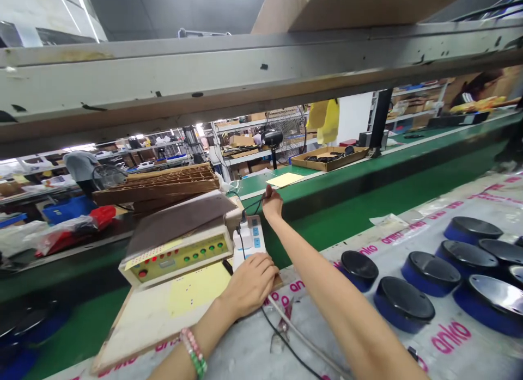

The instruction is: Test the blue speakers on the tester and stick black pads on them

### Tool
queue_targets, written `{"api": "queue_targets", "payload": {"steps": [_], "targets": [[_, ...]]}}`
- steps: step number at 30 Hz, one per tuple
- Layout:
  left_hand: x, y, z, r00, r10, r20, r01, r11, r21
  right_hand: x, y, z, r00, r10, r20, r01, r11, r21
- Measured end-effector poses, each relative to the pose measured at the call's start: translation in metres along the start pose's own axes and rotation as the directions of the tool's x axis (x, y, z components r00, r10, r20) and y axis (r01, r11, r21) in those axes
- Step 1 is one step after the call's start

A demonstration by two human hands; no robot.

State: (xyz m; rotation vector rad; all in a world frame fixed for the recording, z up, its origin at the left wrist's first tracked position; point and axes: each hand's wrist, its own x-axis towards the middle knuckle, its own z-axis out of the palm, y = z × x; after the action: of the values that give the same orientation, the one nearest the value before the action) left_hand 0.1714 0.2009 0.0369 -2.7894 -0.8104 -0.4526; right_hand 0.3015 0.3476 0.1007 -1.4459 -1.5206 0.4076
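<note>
A white power strip with blue sockets lies in the middle, beside a control box. My left hand lies over its near end, fingers together and curled around it; the fingertips are partly hidden. White plug adapters sit in the strip. Past its far end, my right hand is raised with the fingers closed. A thin black cable runs from the plugs up into those fingers; its end there is hidden. A grey cord comes out from under my left hand.
The control box with lit buttons carries a dark board and cardboard dividers. Several round black-and-blue parts stand on plastic sheeting at the right. Behind run a green conveyor and a carton tray. A beam crosses overhead.
</note>
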Motion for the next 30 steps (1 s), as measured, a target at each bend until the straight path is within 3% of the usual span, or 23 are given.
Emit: {"api": "queue_targets", "payload": {"steps": [3,7,10,15,19,22,26,30], "targets": [[0.000,0.000,0.000,1.000,0.016,-0.002,-0.016,1.000,-0.004,0.015,-0.028,-0.006,0.983,-0.160,-0.092,0.176,0.960,0.217],[0.001,-0.001,0.002,1.000,0.005,-0.021,-0.005,1.000,-0.027,0.024,-0.055,-0.004,0.933,-0.361,0.008,0.316,0.828,0.463],[0.001,-0.002,0.003,0.999,-0.021,-0.050,0.018,0.998,-0.056,0.026,-0.061,0.001,0.914,-0.377,0.148,0.233,0.789,0.568],[0.000,-0.001,-0.005,0.994,-0.029,-0.103,0.016,0.993,-0.118,0.042,-0.058,-0.001,0.914,-0.235,0.331,0.003,0.819,0.574],[-0.010,-0.004,-0.028,0.987,-0.038,-0.155,0.011,0.986,-0.167,0.049,-0.051,-0.003,0.910,-0.158,0.384,-0.074,0.848,0.524],[-0.024,-0.011,-0.051,0.968,-0.126,-0.217,0.077,0.972,-0.221,0.044,-0.051,-0.002,0.896,-0.195,0.399,-0.053,0.845,0.533],[-0.043,-0.029,-0.076,0.900,-0.317,-0.298,0.219,0.922,-0.319,0.042,-0.067,0.007,0.899,-0.280,0.336,0.023,0.796,0.604],[-0.049,-0.051,-0.093,0.738,-0.563,-0.373,0.408,0.812,-0.418,0.046,-0.082,0.021,0.925,-0.277,0.262,0.060,0.784,0.618]]}}
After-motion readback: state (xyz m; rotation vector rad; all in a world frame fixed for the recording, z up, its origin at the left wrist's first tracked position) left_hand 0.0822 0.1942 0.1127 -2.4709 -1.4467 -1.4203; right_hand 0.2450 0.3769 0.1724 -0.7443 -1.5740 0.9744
